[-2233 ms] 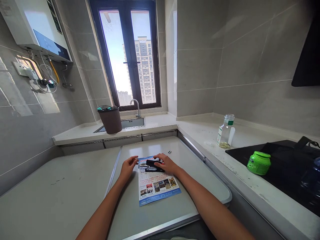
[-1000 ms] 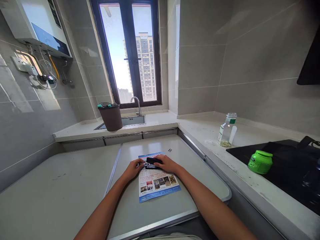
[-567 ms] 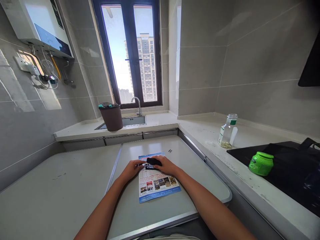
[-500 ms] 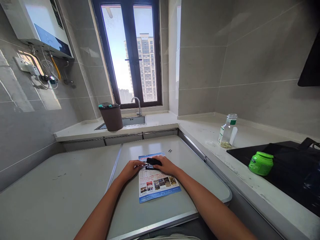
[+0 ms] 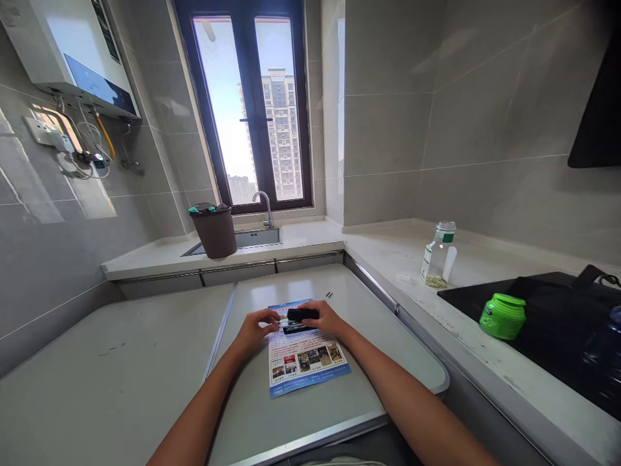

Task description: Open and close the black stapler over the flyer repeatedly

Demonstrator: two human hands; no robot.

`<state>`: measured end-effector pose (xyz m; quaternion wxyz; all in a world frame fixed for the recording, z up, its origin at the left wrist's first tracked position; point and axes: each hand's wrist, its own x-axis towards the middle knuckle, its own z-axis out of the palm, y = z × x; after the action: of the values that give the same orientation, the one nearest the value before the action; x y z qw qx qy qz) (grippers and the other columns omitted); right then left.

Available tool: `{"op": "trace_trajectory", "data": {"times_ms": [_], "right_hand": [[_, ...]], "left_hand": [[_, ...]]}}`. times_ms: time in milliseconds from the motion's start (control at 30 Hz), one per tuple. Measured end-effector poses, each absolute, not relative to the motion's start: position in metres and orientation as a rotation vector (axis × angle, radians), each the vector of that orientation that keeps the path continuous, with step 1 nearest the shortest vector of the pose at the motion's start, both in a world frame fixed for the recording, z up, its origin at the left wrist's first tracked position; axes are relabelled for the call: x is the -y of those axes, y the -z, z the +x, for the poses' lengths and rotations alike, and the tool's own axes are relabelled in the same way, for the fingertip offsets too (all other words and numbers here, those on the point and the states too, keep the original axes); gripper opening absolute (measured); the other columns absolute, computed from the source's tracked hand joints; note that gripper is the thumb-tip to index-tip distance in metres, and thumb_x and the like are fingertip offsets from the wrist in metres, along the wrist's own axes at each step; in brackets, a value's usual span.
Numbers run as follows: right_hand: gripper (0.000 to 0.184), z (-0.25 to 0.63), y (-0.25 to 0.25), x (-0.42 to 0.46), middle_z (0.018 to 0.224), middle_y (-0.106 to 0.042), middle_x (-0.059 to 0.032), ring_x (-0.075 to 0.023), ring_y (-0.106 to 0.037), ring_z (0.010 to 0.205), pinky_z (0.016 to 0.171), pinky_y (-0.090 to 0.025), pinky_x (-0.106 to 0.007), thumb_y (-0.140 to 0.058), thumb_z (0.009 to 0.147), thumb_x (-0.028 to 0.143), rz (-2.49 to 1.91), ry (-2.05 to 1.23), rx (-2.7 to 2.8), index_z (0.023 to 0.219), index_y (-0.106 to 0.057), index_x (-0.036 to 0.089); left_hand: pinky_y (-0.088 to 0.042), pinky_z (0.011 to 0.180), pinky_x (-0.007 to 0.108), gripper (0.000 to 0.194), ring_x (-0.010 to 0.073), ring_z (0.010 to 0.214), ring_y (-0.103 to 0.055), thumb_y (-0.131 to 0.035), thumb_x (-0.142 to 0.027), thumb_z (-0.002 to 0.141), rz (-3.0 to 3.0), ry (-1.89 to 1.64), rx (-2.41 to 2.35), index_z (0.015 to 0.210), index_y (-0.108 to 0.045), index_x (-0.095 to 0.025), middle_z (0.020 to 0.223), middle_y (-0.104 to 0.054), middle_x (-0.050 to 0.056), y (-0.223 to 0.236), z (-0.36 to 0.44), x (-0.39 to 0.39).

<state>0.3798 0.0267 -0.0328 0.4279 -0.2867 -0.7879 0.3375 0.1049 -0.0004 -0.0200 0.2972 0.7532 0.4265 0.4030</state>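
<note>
A black stapler (image 5: 297, 329) lies over a printed flyer (image 5: 310, 382) on the pale tabletop, its upper arm raised from the lower part. My right hand (image 5: 326, 317) is closed around the upper arm from the right. At the stapler's left end, my left hand (image 5: 257, 330) has its thumb and index finger curved with a gap between them. Its fingertips are close to a thin metallic part; whether they touch it I cannot tell. Two small silvery strips (image 5: 329, 294), seemingly staples, lie beyond the flyer's upper right corner.
A brown bin (image 5: 215, 233) stands by the sink (image 5: 257, 237) under the window. Along the right counter (image 5: 383, 259) are a glass jar (image 5: 438, 259), a green tub (image 5: 503, 316) and a black bag (image 5: 548, 301). The tabletop's metal edge (image 5: 310, 441) runs near my body.
My left thumb and index finger have parted and drawn slightly back from the stapler. My right hand has shifted slightly right, with the stapler's upper arm held higher above its lower part.
</note>
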Motion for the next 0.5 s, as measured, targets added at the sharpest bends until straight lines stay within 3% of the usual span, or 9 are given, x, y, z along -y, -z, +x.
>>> {"op": "trace_trajectory", "data": {"times_ms": [167,367,500], "right_hand": [[0.046,0.371,0.035,-0.027,0.101,-0.075,-0.0051,-0.0259,-0.068,0.095,0.089,-0.05,-0.038,-0.082,0.071,0.047,-0.663,-0.848,2.042,0.109,-0.077,0.022],[0.047,0.366,0.029,-0.013,0.085,-0.072,-0.003,-0.0213,-0.064,0.08,0.078,-0.049,-0.032,-0.082,0.069,0.054,-0.558,-0.813,2.173,0.104,-0.079,0.023],[0.047,0.366,0.026,-0.008,0.087,-0.072,-0.0032,-0.0218,-0.064,0.082,0.078,-0.049,-0.032,-0.083,0.069,0.053,-0.584,-0.788,2.192,0.107,-0.078,0.025]], "left_hand": [[-0.052,0.076,0.033,0.031,0.0194,0.078,-0.067,-0.083,-0.029,0.066,2.132,-1.058,-1.089,0.093,-0.07,-0.022,0.093,-0.07,0.004,0.023,0.115,0.003],[-0.046,0.078,0.03,0.037,0.0204,0.087,-0.059,-0.086,-0.028,0.062,2.33,-0.895,-0.98,0.094,-0.067,-0.021,0.094,-0.066,0.003,0.023,0.124,0.013],[-0.045,0.079,0.03,0.038,0.0207,0.089,-0.057,-0.085,-0.029,0.065,2.346,-0.856,-0.979,0.098,-0.066,-0.022,0.096,-0.066,0.002,0.023,0.124,0.013]]}}
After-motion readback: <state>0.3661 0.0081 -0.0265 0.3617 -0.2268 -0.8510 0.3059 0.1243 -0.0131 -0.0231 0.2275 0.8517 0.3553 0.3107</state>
